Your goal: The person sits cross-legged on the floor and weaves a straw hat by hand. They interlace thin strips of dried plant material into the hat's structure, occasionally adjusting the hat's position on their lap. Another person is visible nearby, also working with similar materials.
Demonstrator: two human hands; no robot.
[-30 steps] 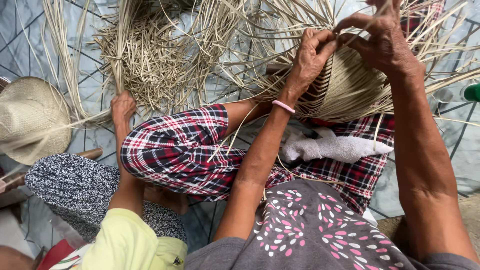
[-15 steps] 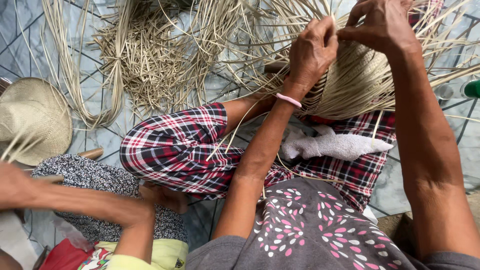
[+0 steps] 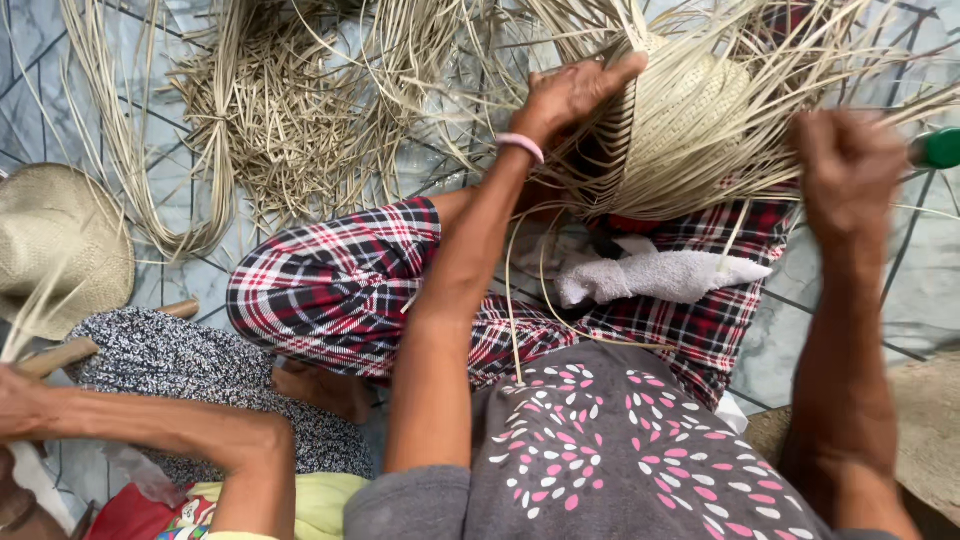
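We see our left hand (image 3: pixel 575 95) in the upper middle of the frame, fingers stretched out and pressed flat against the side of a half-woven straw hat (image 3: pixel 690 130), thumb and fingertips pinching the strips at its edge. A pink band (image 3: pixel 521 146) circles that wrist. The hat sits in the upper right of the frame, resting on our lap over plaid trousers (image 3: pixel 340 290), with loose unwoven straw strips (image 3: pixel 790 60) fanning out from it on all sides.

Our right hand (image 3: pixel 850 170) is at the right of the frame, just beside the hat. It is blurred; it looks closed into a loose fist, and we cannot tell whether it has hold of a strip. A green object (image 3: pixel 940 148) shows at the right edge behind it.

A white rag (image 3: pixel 660 277) lies on the trousers just below the hat. A heap of loose straw (image 3: pixel 270 110) lies on the tiled floor (image 3: pixel 60 100) in the upper left, and a finished straw hat (image 3: pixel 55 245) sits at the left edge.

In the lower left, another person's arm (image 3: pixel 170 425) reaches across the frame, over a speckled dark garment (image 3: pixel 150 350), near a wooden stick (image 3: pixel 70 352).
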